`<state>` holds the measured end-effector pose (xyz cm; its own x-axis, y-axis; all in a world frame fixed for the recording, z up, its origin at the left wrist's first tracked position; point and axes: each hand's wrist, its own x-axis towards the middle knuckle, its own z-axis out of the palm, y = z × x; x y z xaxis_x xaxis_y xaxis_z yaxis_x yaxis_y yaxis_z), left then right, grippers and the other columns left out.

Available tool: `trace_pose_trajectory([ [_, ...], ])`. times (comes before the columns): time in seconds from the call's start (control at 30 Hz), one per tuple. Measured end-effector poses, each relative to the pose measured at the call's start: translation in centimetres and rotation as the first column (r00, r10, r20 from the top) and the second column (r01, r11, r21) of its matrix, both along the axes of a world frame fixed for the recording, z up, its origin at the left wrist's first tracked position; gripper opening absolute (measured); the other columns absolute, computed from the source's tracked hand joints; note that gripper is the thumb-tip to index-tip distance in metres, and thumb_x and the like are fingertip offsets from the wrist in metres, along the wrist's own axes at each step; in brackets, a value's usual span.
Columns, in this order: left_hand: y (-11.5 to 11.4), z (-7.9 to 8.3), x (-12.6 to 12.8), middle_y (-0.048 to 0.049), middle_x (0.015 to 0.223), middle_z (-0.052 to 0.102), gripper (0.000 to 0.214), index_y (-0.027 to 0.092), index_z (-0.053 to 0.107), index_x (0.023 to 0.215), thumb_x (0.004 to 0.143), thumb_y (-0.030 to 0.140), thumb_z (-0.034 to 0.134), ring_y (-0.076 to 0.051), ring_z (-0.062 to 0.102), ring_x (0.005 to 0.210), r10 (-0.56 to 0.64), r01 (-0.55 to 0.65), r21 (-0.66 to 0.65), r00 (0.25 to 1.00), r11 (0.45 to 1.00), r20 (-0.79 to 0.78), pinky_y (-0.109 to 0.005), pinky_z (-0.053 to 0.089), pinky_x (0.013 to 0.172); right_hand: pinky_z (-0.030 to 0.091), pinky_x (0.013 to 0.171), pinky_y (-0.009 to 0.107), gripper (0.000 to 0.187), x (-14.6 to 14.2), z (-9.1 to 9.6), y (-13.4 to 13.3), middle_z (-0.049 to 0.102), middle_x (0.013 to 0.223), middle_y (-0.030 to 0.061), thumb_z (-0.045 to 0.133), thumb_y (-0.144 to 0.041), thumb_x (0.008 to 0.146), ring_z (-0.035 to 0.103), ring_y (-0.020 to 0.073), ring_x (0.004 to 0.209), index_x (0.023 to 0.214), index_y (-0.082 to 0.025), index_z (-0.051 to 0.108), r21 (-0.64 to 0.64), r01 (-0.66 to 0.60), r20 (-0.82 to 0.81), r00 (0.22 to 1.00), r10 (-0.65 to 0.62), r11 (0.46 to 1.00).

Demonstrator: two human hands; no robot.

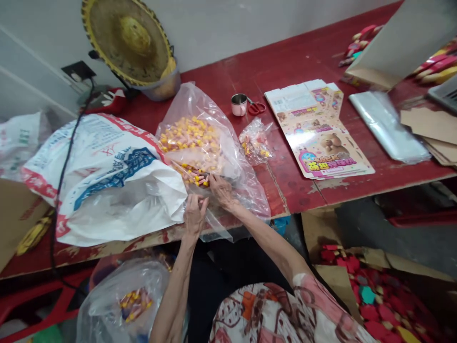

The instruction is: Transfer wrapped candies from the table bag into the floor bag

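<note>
Grip of the right hand: fingertips of the right hand (221, 191) are bunched together at small yellow-and-pink pieces (194, 136); whether they pinch one, I cannot tell.
Grip of the left hand: fingers of the left hand (195, 213) are curled in, thumb toward the forefinger, just beside the right hand; what lies between them is hidden.
Yellow-and-pink pieces: heaped inside a large, clear plastic bag (190, 99), with some at its mouth by the right fingertips.
Clear bag: lies left of the middle of a red, worn wooden table (296, 59), its loose film hanging over the front edge.
White sack: a white plastic sack with red and blue print (117, 166) lies along the front edge, touching the clear bag's left side.
Cup and scissors: a pale pink metal cup (239, 107) stands beside red-handled scissors (257, 108), between the clear bag and the back edge.
Small packet: a crinkled, transparent packet (257, 127) lies nearer the front edge than the cup.
Printed card: flat, colourful cardboard sheets (326, 143) lie right of the packet, their lower corner near the front edge.
</note>
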<state>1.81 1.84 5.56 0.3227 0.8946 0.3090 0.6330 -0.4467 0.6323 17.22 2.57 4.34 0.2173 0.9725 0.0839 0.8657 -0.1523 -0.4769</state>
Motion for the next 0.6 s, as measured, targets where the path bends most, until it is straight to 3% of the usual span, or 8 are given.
trace_pose_trajectory([
  [0.13, -1.0, 0.2, -0.3, -0.0074, 0.099, 0.065, 0.021, 0.024, 0.062, 0.101, 0.107, 0.043, 0.055, -0.023, 0.065, 0.091, 0.05, -0.051, 0.054, 0.999, 0.997, 0.019, -0.032, 0.051, 0.08, 0.053, 0.087, 0.034, 0.029, 0.0, -0.9, 0.0, 0.069, 0.131, 0.0161, 0.047, -0.015, 0.112, 0.065, 0.027, 0.108, 0.134, -0.019, 0.067, 0.065, 0.006, 0.01, 1.0, -0.007, 0.998],
  [0.27, -2.0, -1.0, 0.2, -0.0072, 0.094, 0.066, 0.018, 0.023, 0.06, 0.094, 0.103, 0.039, 0.06, -0.022, 0.065, 0.086, 0.115, -0.111, -0.078, 0.992, 0.991, 0.052, -0.032, 0.049, 0.077, 0.052, 0.086, 0.035, 0.028, -0.1, -1.6, 0.4, 0.07, 0.124, 0.0173, 0.045, -0.013, 0.111, 0.065, 0.0278, 0.104, 0.125, -0.017, 0.07, 0.103, 0.011, 0.007, 1.0, -0.012, 0.995],
  [0.37, -1.5, -1.4, 0.3, -0.0028, 0.084, 0.065, 0.02, 0.024, 0.058, 0.089, 0.099, 0.04, 0.064, -0.02, 0.065, 0.078, 0.157, -0.144, -0.132, 0.983, 0.981, 0.097, -0.03, 0.05, 0.073, 0.051, 0.085, 0.035, 0.03, 0.1, -1.7, 0.3, 0.069, 0.125, 0.0188, 0.045, -0.013, 0.111, 0.065, 0.0282, 0.105, 0.129, -0.014, 0.069, 0.133, 0.013, -0.004, 1.0, -0.012, 0.991],
  [0.6, -1.0, -0.5, -0.4, -0.0011, 0.082, 0.068, 0.033, 0.023, 0.06, 0.093, 0.109, 0.049, 0.048, -0.018, 0.066, 0.075, 0.289, -0.251, -0.186, 0.932, 0.95, 0.219, -0.029, 0.051, 0.073, 0.053, 0.084, 0.033, 0.032, 0.6, -2.4, -2.8, 0.068, 0.125, 0.0155, 0.047, -0.014, 0.107, 0.067, 0.0259, 0.103, 0.131, -0.015, 0.069, 0.267, 0.026, -0.102, 0.995, 0.001, 0.963],
])
